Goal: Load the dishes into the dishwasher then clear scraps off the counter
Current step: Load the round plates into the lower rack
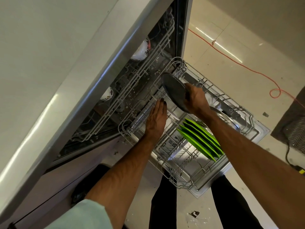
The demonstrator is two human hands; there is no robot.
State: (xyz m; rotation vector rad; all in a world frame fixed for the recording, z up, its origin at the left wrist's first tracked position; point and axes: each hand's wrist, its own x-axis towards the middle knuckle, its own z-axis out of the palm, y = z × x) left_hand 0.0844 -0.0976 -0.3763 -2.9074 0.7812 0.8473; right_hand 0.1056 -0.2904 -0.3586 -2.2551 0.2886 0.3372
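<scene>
While the pale tabletop [41,63] overhangs the left side and patterned bowls [140,50] sit in the upper rack [132,90] beneath it, the risk gathers further right, over the pulled-out lower rack [186,176]. The left hand [156,119] lies flat on the wires at the rack's inner end, fingers straight and holding nothing, with its fingertips just beside the lower edge of the gray plate [174,90]. That plate is tilted, and I cannot tell whether its lower edge already touches the wires. The right hand [196,100] grips it by its right rim alone, fingers curled round the edge. A rim-only grip on a possibly wet plate could slip, dropping the plate onto the tines or the left hand's fingers. Set down askew, it may straddle the tines and lean rather than stand, or knock the rack's inner wall. Further right and nearer the person, green plates [199,141] stand in a row, apart from the gray one, so a clash there looks unlikely. An orange cable [247,67] trailing across the floor at far right could catch a foot stepping back.
</scene>
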